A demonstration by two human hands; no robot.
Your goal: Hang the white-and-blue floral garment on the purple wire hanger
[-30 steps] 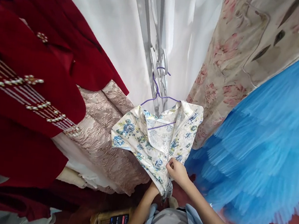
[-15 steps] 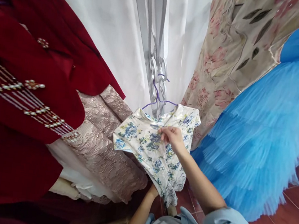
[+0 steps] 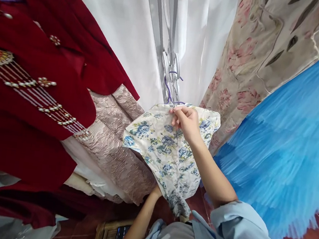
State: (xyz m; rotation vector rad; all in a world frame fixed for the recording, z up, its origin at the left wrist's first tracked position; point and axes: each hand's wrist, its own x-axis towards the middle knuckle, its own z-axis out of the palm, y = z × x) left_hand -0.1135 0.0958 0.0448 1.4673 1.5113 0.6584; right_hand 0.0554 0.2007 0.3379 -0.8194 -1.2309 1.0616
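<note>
A white blouse (image 3: 159,142) with blue and yellow-green flowers hangs on a purple hanger (image 3: 167,89) in front of me. At the middle of its neckline my right hand (image 3: 186,123) is closed, thumb and fingers pinching the fabric. My left forearm (image 3: 143,214) reaches up from below, and the left hand is behind the blouse's lower side, its fingers hidden by the cloth. The blouse's lower end bunches up close to my body.
Left hang a dark red beaded garment (image 3: 31,119) and a pink textured garment (image 3: 115,149). On the right are a floral beige garment (image 3: 241,67) and a blue tulle dress (image 3: 286,150). A grey metal rack (image 3: 167,23) stands before white curtains. A phone (image 3: 122,232) lies on a wooden surface below.
My right hand has moved up from the blouse's front to its neckline, and the cloth there is raised over the hanger's lower part. The view has shifted slightly.
</note>
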